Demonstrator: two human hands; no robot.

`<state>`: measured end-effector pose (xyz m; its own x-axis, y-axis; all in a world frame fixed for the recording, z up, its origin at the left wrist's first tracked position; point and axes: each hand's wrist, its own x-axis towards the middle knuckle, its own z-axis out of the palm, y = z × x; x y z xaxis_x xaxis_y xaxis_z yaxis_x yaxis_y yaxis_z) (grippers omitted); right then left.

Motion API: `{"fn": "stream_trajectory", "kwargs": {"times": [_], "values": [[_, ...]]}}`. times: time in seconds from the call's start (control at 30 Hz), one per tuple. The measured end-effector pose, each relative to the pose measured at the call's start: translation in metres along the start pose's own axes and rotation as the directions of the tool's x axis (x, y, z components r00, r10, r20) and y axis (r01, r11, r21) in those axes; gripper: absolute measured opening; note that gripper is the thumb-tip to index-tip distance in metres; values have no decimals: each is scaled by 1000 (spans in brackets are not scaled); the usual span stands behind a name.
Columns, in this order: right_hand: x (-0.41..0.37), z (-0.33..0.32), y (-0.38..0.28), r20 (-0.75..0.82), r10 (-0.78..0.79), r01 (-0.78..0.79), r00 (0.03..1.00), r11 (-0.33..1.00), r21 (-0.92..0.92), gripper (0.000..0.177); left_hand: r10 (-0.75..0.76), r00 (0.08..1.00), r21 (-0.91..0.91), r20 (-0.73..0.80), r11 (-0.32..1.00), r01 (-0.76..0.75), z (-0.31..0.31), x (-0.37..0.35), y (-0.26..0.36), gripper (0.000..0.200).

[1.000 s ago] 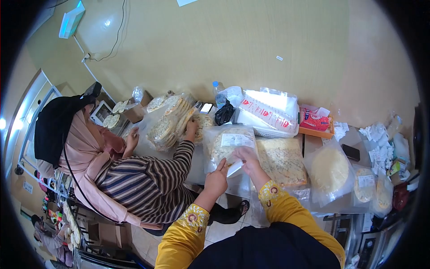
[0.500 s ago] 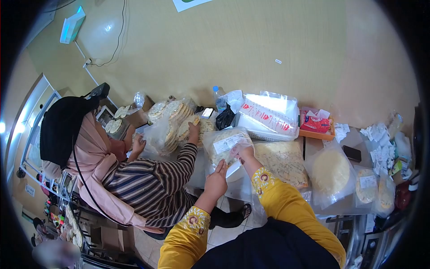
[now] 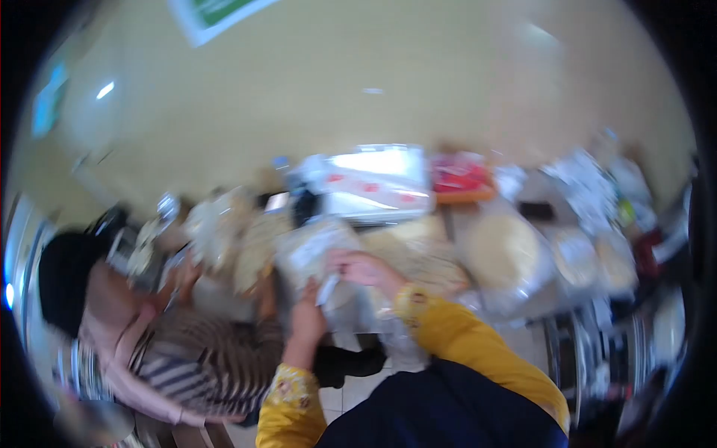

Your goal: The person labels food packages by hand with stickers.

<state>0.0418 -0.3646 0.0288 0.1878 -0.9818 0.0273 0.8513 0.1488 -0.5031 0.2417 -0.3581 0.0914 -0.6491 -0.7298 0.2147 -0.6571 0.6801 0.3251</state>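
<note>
Blurred: left hand (image 3: 308, 319), right hand (image 3: 360, 267) on plastic bag (image 3: 312, 248); fingers' grip: cannot tell.

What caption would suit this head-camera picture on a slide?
Motion-blurred: left hand and right hand hold a clear food bag beside a co-worker in stripes.

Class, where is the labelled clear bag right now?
Head view, centre: the labelled clear bag is between the left hand and right hand, in front of the white red-printed pack.
</note>
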Motion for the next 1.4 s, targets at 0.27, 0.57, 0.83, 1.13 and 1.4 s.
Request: {"fn": "stream_trajectory", "kwargs": {"times": [0.27, 0.57, 0.83, 1.13, 1.4], "values": [[-22, 43, -40, -236, -210, 204, 949, 978, -51, 22, 97, 995, -244, -18, 965, -98, -16, 7, 46, 44], [-243, 78, -145, -369, -563, 379, 739, 801, -464, 38, 429, 878, -724, 213, 672, -153, -38, -4, 218, 33], [-467, 15, -277, -362, -733, 450, 576, 654, -608, 45, 527, 761, -884, 379, 449, 129, 39, -5, 282, 29], [-602, -130, -336, -416, -796, 545, 441, 605, -580, 36, 165, 868, -877, 468, -38, 480, 88, -59, 318, 24], [-675, -276, -307, -247, -740, 688, 625, 672, -272, 30, 16, 851, -828, 525, -220, 516, 99, -83, 322, 32]]}}
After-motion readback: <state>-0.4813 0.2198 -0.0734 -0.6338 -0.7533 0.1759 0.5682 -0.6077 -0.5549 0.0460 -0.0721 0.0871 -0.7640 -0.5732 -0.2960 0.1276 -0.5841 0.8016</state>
